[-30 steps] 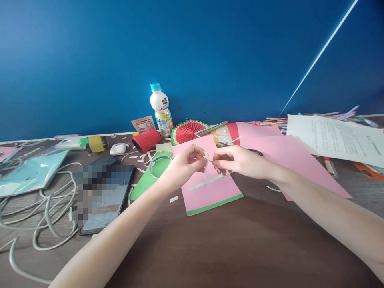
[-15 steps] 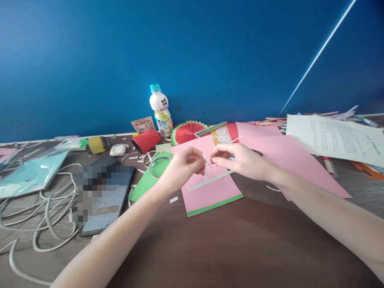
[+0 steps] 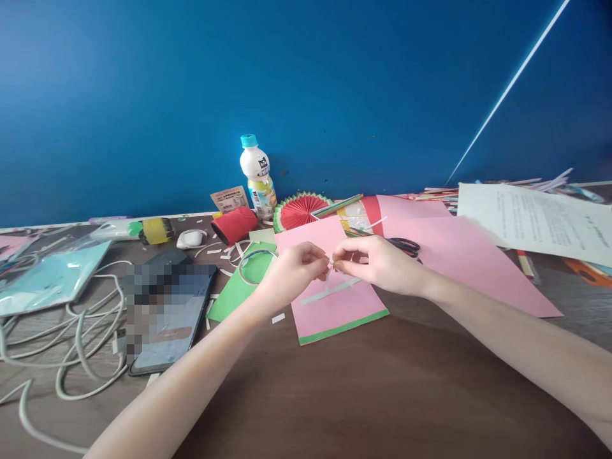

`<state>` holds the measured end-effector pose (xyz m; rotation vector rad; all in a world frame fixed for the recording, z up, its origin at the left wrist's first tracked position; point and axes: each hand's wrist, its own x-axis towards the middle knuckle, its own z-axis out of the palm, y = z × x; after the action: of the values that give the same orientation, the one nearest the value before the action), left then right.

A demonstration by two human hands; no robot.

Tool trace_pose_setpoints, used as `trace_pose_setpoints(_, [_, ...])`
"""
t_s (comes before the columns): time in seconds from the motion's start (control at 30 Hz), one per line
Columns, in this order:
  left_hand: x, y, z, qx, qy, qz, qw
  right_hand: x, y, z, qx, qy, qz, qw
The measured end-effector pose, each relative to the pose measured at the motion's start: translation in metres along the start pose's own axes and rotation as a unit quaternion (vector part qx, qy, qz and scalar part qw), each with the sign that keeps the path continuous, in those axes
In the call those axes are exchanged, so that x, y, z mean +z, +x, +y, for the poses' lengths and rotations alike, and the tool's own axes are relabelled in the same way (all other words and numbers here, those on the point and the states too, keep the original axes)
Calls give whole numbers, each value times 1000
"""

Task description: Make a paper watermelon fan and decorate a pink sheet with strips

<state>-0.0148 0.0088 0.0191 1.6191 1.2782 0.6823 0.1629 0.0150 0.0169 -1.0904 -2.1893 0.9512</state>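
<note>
Above a pink sheet (image 3: 349, 317) with a green strip along its near edge, my two hands meet at the fingertips. My left hand (image 3: 295, 273) pinches a thin whitish strip (image 3: 331, 261), and my right hand (image 3: 377, 260) has thumb and index finger closed on it from the other side. Most of this strip is hidden by the fingers. A longer pale strip (image 3: 326, 293) lies across the pink sheet under the hands. Black-handled scissors (image 3: 406, 246) lie just beyond my right wrist. A clear tape roll (image 3: 240, 268) rests on green paper (image 3: 227, 298) left of my left hand.
Behind the hands stand a drink bottle (image 3: 258, 175), a red cup-like piece (image 3: 236, 224) and a red pleated paper fan (image 3: 301, 210). At left are a phone (image 3: 176, 341) and white cables (image 3: 79, 338). More pink paper (image 3: 473, 274) and a printed sheet (image 3: 535, 220) lie right.
My right hand has moved slightly down and left, bringing its fingertips against those of my left hand. The scissors' handles show more behind the right hand.
</note>
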Motion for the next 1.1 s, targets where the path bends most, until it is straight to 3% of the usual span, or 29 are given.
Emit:
trace_pose_setpoints(0.3, [-4, -1, 9, -16, -79, -25, 996, 0, 1, 4, 10, 68, 0, 998])
trace_pose_setpoints(0.57, [-4, -1, 8, -33, -101, -59, 993, 0, 1, 5, 3, 59, -8, 998])
trace_pose_setpoints(0.87, [-4, -1, 2, 32, 4, -64, 997, 2, 1, 5, 1, 27, -4, 1000])
trace_pose_setpoints(1.1, [-6, 1, 0, 40, -54, -101, 993, 0, 1, 4, -19, 3, -6, 1000])
